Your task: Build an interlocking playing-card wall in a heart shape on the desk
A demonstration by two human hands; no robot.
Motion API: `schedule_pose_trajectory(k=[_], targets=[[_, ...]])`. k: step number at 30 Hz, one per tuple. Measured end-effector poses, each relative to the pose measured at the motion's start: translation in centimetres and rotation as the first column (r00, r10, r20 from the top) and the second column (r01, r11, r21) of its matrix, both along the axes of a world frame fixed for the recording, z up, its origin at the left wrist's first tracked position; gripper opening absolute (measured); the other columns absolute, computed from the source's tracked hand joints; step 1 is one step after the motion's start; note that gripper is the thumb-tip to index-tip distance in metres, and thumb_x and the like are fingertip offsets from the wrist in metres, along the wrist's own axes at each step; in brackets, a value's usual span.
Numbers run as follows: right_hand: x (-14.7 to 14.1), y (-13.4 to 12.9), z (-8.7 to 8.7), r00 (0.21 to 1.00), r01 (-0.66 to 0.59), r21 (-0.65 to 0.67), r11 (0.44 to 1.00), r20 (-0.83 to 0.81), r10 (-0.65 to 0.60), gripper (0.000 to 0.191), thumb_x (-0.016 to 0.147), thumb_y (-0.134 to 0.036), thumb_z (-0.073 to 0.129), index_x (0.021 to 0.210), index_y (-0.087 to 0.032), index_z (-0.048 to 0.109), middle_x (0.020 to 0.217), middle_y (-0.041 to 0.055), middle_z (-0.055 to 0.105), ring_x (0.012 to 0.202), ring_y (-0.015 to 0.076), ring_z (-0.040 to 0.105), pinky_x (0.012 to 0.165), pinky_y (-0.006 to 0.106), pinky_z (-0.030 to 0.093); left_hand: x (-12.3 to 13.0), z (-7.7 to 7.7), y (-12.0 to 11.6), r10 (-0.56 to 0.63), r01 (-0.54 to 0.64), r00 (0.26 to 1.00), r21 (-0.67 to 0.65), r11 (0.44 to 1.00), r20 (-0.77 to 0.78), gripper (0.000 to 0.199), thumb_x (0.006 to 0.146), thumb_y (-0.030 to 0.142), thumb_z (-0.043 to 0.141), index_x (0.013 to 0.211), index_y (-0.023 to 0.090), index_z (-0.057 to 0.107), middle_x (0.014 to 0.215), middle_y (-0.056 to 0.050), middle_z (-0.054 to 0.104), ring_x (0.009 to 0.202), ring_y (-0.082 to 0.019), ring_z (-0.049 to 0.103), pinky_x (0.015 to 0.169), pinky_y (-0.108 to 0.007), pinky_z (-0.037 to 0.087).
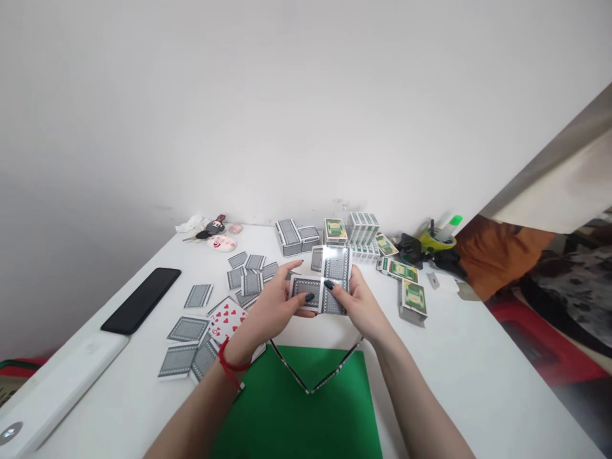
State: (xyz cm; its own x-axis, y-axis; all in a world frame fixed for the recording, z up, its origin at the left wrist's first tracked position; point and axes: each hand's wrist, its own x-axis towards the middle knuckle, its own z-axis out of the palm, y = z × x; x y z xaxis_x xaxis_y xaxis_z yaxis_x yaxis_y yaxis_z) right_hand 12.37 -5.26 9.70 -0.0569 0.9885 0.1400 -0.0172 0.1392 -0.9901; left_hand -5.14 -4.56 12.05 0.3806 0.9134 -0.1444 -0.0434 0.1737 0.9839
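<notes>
Sideways packet (306, 288) in left hand (275, 303), upright packet (336, 271) in right hand (361, 303)

Both packets were grey-backed playing cards, backs up, held above the table (468, 389) near the middle of the view. The left hand pinched the sideways packet, thumb flat on top, some fingers underneath, index finger extended past the far edge. The right hand pinched the upright packet with its thumb across the back and the other fingers mostly hidden behind it. The packets met along one side (touching or slightly overlapping, couldn't tell which). A red bracelet (232, 366) circled the left wrist.

Loose grey-backed cards (189, 329) lay scattered left of the hands, with a hearts card (228, 317) face up among them, partly behind the left forearm. Nearer the person was a green mat (310, 414), a patterned cord (310, 390) hanging in a V in front of it. A black phone (141, 301) lay at far left, just beyond a long white case (71, 382).

Past the hands, by the wall, stood grey card stacks (289, 237) and a block of card boxes (364, 227). Two green-fronted boxes (413, 298) sat right of the hands, near a yellow-green cup (436, 240) with a green-capped marker (456, 222).
</notes>
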Motion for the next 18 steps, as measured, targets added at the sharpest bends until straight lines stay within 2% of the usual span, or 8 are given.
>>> schedule_pose_trajectory(k=[4,7,10,15,18], targets=[[0.1,0.2,-0.4,0.996,0.034,0.011,0.999,0.080,-0.035,0.035,0.082,-0.039,0.053,0.114,-0.026,0.045,0.113,0.0043,0.058,0.101,0.0214,0.055,0.091,0.040,0.042,0.3,-0.4,0.1,0.021,-0.020,0.999,0.036,0.999,-0.046,0.043,0.077,0.024,0.060,0.117,0.020,0.045,0.101,-0.006,0.060,0.080,-0.019,0.065,0.070,-0.038,0.058],[0.1,0.4,-0.7,0.994,0.060,0.034,0.998,0.091,-0.063,0.034,0.082,-0.039,0.052,0.113,-0.026,0.046,0.114,0.0037,0.058,0.099,0.0210,0.056,0.090,0.040,0.042,0.6,-0.5,0.1,0.029,-0.029,1.000,0.052,0.998,-0.002,0.033,0.075,0.027,0.062,0.104,0.017,0.051,0.102,-0.007,0.060,0.085,-0.020,0.062,0.066,-0.034,0.058],[-0.2,0.3,-0.7,0.997,0.065,0.051,0.997,0.026,-0.067,0.033,0.082,-0.039,0.053,0.112,-0.026,0.046,0.115,0.0036,0.058,0.100,0.0208,0.055,0.091,0.039,0.042,0.9,-0.6,0.0,0.039,-0.042,0.997,0.041,0.998,0.061,0.031,0.072,0.030,0.065,0.097,0.015,0.054,0.098,-0.007,0.062,0.087,-0.021,0.061,0.064,-0.031,0.056],[-1.0,0.0,-0.2,0.997,0.052,0.084,0.995,-0.064,-0.047,0.039,0.081,-0.039,0.055,0.117,-0.027,0.046,0.115,0.0038,0.058,0.105,0.0209,0.054,0.094,0.039,0.041,1.3,-1.3,-0.1,0.055,-0.062,0.984,0.035,0.997,0.171,0.030,0.072,0.028,0.068,0.096,0.014,0.057,0.095,-0.007,0.065,0.090,-0.019,0.060,0.075,-0.029,0.049],[-1.4,-0.1,0.1,0.993,0.026,0.099,0.995,-0.119,-0.014,0.041,0.081,-0.038,0.056,0.119,-0.027,0.045,0.114,0.0036,0.060,0.105,0.0206,0.055,0.095,0.039,0.040,1.3,-1.4,0.0,0.030,-0.035,0.975,0.017,0.999,0.221,0.030,0.070,0.026,0.070,0.094,0.012,0.058,0.092,-0.007,0.067,0.086,-0.018,0.060,0.075,-0.028,0.047]])
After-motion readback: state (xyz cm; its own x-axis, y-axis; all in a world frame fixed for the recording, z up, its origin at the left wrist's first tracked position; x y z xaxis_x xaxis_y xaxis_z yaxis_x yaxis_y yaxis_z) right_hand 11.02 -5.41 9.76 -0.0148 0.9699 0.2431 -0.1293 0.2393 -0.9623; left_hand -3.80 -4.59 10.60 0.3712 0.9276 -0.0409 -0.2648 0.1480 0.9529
